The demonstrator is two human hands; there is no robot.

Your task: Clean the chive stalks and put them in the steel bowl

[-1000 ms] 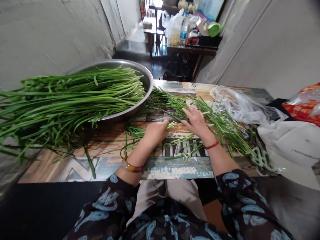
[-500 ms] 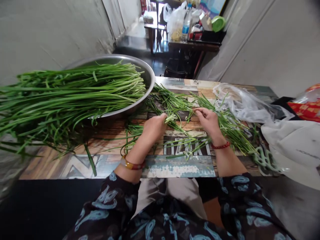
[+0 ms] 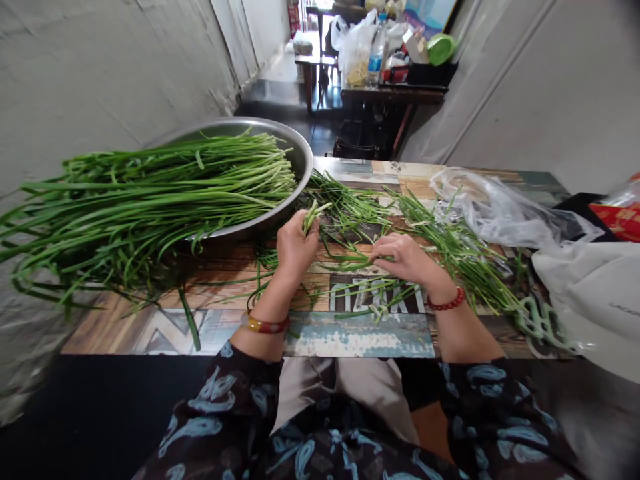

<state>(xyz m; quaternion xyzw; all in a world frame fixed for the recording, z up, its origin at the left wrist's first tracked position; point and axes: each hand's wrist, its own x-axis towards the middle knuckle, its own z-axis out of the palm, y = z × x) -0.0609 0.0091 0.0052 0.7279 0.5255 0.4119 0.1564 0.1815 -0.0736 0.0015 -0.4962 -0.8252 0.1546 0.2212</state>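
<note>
My left hand (image 3: 297, 248) is closed around a small bunch of green stalks (image 3: 314, 215), their pale ends poking out above the fingers. To its right, my right hand (image 3: 403, 257) is pinched at the tip of some thin green stalks (image 3: 353, 261) over the table. A big metal basin (image 3: 306, 157) at the left carries a thick heap of long green leafy stalks (image 3: 200, 180), which hangs over its left side. Loose stalks (image 3: 350, 203) lie beyond my hands, and another pile (image 3: 463, 257) is spread right of my right hand.
Green-handled scissors (image 3: 543, 323) rest near the table's right edge, beside a white bag (image 3: 595, 293). A clear plastic bag (image 3: 505, 210) lies behind the right pile. Farther back, a second table (image 3: 395, 95) bears a water bottle (image 3: 376, 57) and bags.
My left hand has moved up and left, raising its bunch towards the basin. My right hand has come lower and slightly left, now at other stalks. The view has shifted slightly.
</note>
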